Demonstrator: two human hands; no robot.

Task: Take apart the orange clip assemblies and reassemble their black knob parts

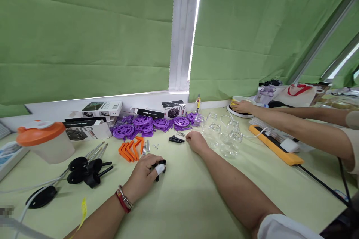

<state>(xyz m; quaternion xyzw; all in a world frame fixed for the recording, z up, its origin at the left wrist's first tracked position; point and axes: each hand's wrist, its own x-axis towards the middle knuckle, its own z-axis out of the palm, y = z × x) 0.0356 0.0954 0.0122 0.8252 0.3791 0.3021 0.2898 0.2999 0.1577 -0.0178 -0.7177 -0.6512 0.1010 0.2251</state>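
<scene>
On the pale green desk (182, 198) your left hand (144, 173) is curled around a small black part (160, 168), fingers closed on it, with a white wrap on one fingertip, so that piece sits right in front of you near the middle of the desk. Your right hand (196, 142) is stretched further out, resting palm-down with fingers loosely bent next to a few black pins (176, 139) and a little pile of springs (181, 133); can't really tell if it's pinching anything or just touching the desk. Between your hands there's a fan of orange levers (131, 150) with some silver rods (146, 147) just beside them. Behind those, a heap of purple discs (153, 124) runs along the back, with white and black cup holder boxes (89, 123) to the left of it. Clear glass jars (224, 134) are clustered just right of your right hand. Far left there's a jug with an orange lid (39, 134), and below it black suction-cup mounts (86, 170) with stems. Off to the right a co-worker's hand (242, 106) rests on a round white-rimmed thing, well apart from your stuff, and an orange bar (276, 145) lies near their arm.
</scene>
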